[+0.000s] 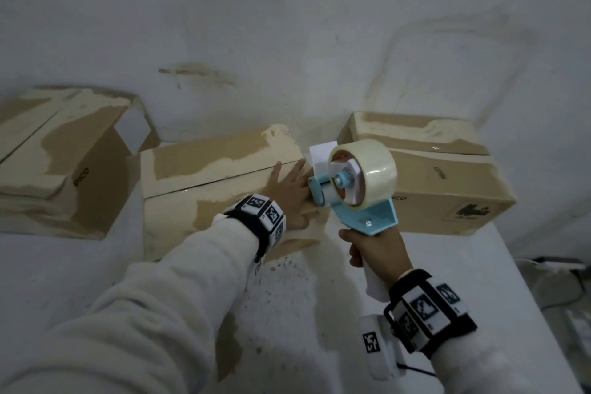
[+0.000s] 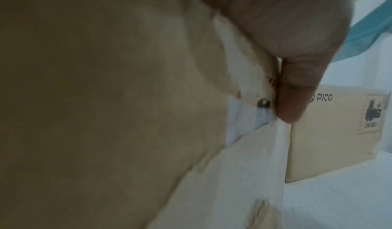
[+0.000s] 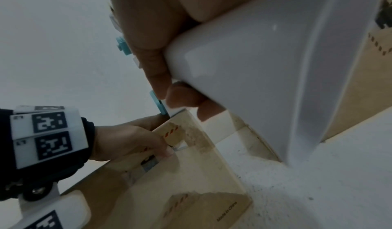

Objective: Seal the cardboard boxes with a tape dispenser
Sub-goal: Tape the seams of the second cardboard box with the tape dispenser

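From the head view, your left hand (image 1: 289, 192) lies with fingers straight on the middle tan cardboard box (image 1: 224, 179), while your right hand (image 1: 377, 249) curls round the white handle of the light-blue tape dispenser (image 1: 355, 189), whose clear tape roll (image 1: 367, 169) hides the box's right end. An open-flapped cardboard box (image 1: 64, 163) sits left, a closed PICO-printed box (image 1: 431, 182) right, all on the white table (image 1: 303, 313). Your left wrist view is blurred cardboard, thumb (image 2: 297, 90) at the box's edge. Your right wrist view shows fingers (image 3: 180, 96) wrapping the handle; the roll is cut off.
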A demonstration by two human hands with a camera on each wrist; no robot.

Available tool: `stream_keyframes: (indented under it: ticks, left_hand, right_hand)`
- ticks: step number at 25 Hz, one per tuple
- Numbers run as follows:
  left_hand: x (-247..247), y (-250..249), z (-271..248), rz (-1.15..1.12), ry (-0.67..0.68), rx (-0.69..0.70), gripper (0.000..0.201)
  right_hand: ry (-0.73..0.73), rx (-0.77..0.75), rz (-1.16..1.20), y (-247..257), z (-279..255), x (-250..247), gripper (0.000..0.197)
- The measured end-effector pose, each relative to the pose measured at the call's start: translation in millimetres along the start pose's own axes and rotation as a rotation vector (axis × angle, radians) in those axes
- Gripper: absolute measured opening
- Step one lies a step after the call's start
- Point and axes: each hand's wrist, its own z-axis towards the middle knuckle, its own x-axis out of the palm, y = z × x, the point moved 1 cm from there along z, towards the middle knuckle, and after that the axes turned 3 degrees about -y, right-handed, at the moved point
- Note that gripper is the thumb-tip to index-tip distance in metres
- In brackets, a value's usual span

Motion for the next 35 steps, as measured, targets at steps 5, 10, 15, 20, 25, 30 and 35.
stream_keyframes:
  ticks: [5,10,15,20,25,30,35]
  left_hand:
    - [3.5,11.8,8.6,-0.009,0.038,-0.079,0.091]
    - [1.9,15.0,9.8,-0.012,0.05,-0.11,0.09]
    - [0.3,13.6,6.5,0.012,0.025,-0.12,0.09]
    - [-4.3,9.6,4.4,0.007,0.039,-0.133,0.09]
    - [-3.4,8.1,7.3,-0.131,0.018,-0.175,0.07]
    - [-2.9,2.5,7.6,-0.137,-0.014,-0.216,0.066]
    - [-0.2,3.3,7.9,-0.144,-0.008,-0.219,0.073]
  right_hand:
    - [0.057,-0.004,-0.032,17.1,13.1,8.2,0.014]
    - [0.049,-0.012,-0.083,20.4,8.1,-1.7,0.015]
    - [0.012,0.038,-0.056,-5.7,-23.9,-32.4,0.015]
    - [-0.014,0.079,-0.022,-20.7,-23.3,-27.7,0.014]
    - [-0.014,0.147,-0.002,-30.9,-17.0,-16.9,0.013]
    - [-0.046,0.156,0.024,-36.5,-19.5,-14.3,0.012]
    - [-0.062,0.117,0.035,-35.0,-28.4,-22.0,0.013]
